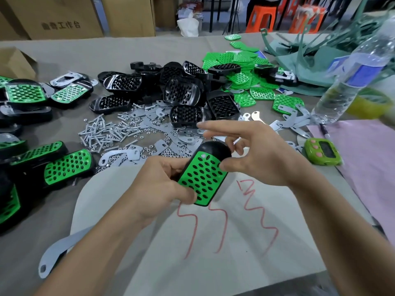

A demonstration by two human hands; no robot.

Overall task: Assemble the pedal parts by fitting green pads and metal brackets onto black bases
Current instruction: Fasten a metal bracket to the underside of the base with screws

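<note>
Where a white sheet (213, 242) with red scrawl covers the near table, a flat grey metal bracket (57, 255) lies at its left edge, partly under the left forearm. Above the sheet, the left hand (162, 184) grips the lower end of a black plastic pedal base (213, 148), fingers curled round it, base held tilted. A green perforated pad (203, 178) sits in its face. The right hand (263, 159) is loosely spread, index straight out, thumb tip touching the base's right edge. Left: finished green-and-black pedals (66, 165). Beyond: scattered silver screws (102, 133), a heap of bare black bases (181, 90), then a heap of loose green pads (241, 77). Right: green timer (322, 151), clear water bottle (352, 82).
</note>
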